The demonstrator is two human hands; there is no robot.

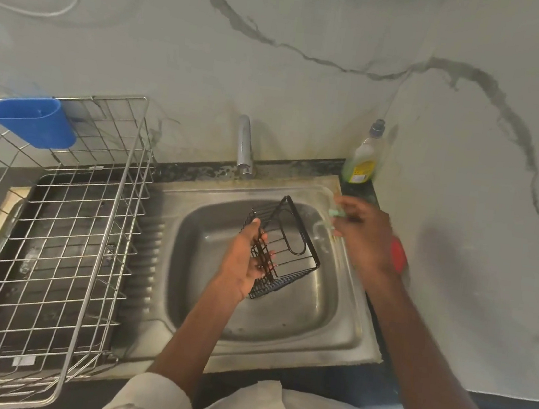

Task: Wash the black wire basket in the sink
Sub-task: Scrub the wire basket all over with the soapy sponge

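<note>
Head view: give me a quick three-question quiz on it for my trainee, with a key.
1. True or false: the left hand holds the black wire basket over the sink.
2. Which item hangs on the dish rack? A) blue cup B) red brush C) towel
3. Fill in: the soap bottle stands in the corner to the ____ of the tap.

Key: 1 true; 2 A; 3 right.

Left hand (244, 258) grips black wire basket (281, 250) over sink (341, 328); right hand (361, 236) blurred beside.
</note>
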